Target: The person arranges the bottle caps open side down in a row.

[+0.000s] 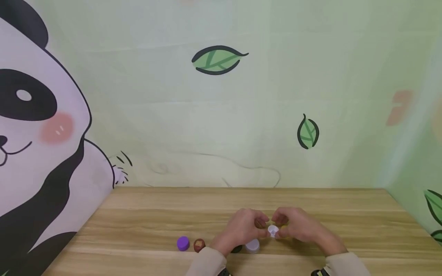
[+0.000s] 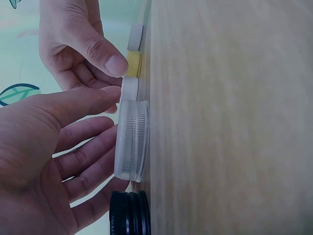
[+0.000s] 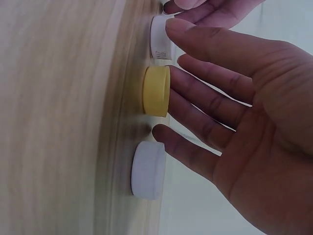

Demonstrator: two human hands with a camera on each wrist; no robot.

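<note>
A small white bottle cap [image 1: 273, 230] lies on the wooden table between the two hands. My left hand [image 1: 243, 228] comes at it from the left, its thumb tip at the cap's edge and its other fingers loosely bent. From the other side my right hand [image 1: 297, 226] has its thumb against the cap, with the fingers spread behind. Beside the left fingers stands a wide translucent ribbed lid [image 2: 131, 142], with a black lid [image 2: 128, 213] nearer. A yellow cap [image 3: 156, 91] is by the right fingers, and another white cap [image 3: 148, 170] sits past it.
Further left on the table [image 1: 138, 218] are a purple cap [image 1: 183, 243] and a dark red cap [image 1: 199, 245], partly beside the left wrist. The caps form a rough row. Behind the table hangs a green backdrop [image 1: 155, 115] with a panda and leaves.
</note>
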